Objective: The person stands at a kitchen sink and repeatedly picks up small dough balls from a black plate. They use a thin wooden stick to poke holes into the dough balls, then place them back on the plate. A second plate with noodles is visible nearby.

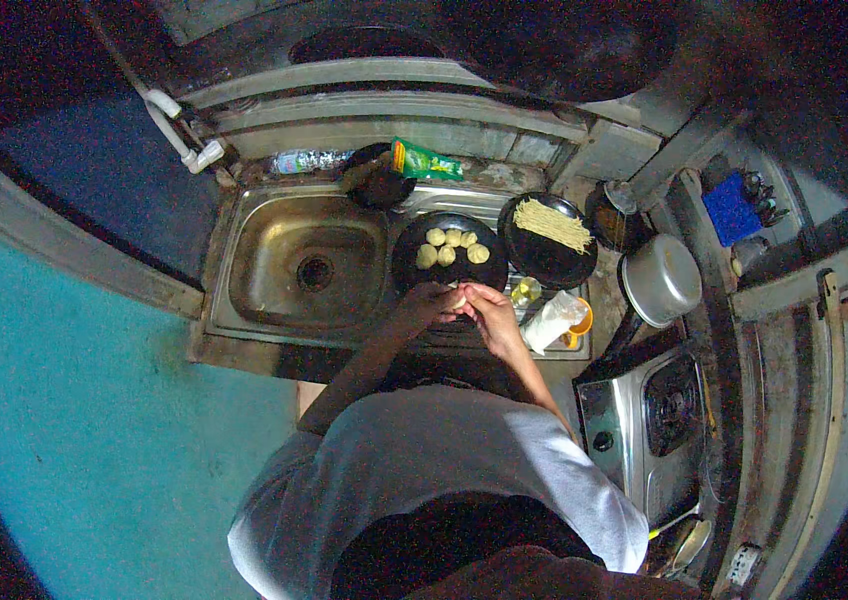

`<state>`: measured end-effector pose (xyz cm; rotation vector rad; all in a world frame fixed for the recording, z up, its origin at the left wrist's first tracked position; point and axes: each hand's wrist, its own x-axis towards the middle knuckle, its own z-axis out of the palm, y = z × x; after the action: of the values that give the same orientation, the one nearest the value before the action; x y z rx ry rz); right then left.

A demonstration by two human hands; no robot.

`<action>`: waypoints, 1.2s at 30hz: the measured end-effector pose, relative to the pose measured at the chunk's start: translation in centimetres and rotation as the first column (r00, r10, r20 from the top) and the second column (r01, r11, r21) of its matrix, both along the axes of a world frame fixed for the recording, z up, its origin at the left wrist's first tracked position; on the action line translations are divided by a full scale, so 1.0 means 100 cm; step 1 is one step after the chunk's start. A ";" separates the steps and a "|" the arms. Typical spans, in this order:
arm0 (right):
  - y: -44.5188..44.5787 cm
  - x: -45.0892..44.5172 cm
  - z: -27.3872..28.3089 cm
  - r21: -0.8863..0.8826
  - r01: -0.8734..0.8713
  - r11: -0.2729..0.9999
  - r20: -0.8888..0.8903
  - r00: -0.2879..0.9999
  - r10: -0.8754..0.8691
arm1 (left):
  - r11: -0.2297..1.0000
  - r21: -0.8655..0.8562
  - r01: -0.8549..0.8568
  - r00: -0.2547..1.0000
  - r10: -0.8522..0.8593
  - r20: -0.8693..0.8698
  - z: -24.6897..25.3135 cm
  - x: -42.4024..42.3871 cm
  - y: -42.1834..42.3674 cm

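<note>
My left hand (pixel 433 301) and my right hand (pixel 489 309) meet over the near rim of a round black plate (pixel 412 225). A small pale lump of dough (pixel 459 301) is pinched between their fingers, partly hidden by them. Several round dough balls (pixel 453 238) lie on the plate, some with gathered tops. To the right, a second black plate (pixel 544 268) bears a bundle of pale noodle-like strands (pixel 553 225). Close to my right hand stand a glass of yellowish liquid (pixel 526 292) and a clear bag of white powder (pixel 553 324), which leans against an orange cup (pixel 582 318).
A steel sink basin (pixel 281 247) lies left of the plates. Behind it are a plastic bottle (pixel 311 161), a dark pan-like vessel (pixel 377 184) and a green packet (pixel 427 161). At right stand a metal pot (pixel 662 280) and a gas stove (pixel 641 439).
</note>
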<state>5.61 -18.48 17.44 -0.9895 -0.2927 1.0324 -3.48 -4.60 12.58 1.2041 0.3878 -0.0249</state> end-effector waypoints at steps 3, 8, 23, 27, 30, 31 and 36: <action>-0.001 -0.001 -0.004 0.039 -0.007 0.999 -0.111 0.994 0.011 | 0.994 0.063 0.088 0.996 -0.090 0.027 0.008 0.000 0.006; -0.002 0.001 -0.010 0.081 -0.035 0.996 -0.300 0.952 0.058 | 0.968 0.233 0.088 0.973 -0.134 0.186 0.026 0.000 0.006; -0.001 0.000 -0.022 -0.002 -0.035 0.999 0.147 0.989 0.035 | 0.950 0.313 -0.020 0.984 -0.038 0.176 0.001 -0.004 0.007; -0.001 0.002 -0.035 0.104 -0.062 0.993 -0.102 0.992 0.073 | 0.934 0.351 0.068 0.986 -0.116 0.117 -0.008 -0.004 0.015; 0.000 0.007 -0.048 0.155 -0.111 0.982 -0.160 0.978 0.136 | 0.934 0.330 0.138 0.981 -0.175 0.084 -0.011 -0.002 0.019; 0.000 0.007 -0.048 0.143 -0.096 0.985 -0.169 0.978 0.120 | 0.935 0.317 0.157 0.979 -0.189 0.072 -0.011 -0.002 0.019; 0.001 0.003 -0.030 0.085 -0.060 0.995 -0.174 0.982 0.074 | 0.894 0.448 0.008 0.967 -0.121 0.224 -0.008 -0.005 0.012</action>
<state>5.95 -18.36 14.43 -0.8150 -0.2200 1.1531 -3.94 -3.36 11.80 1.6537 0.1319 0.1639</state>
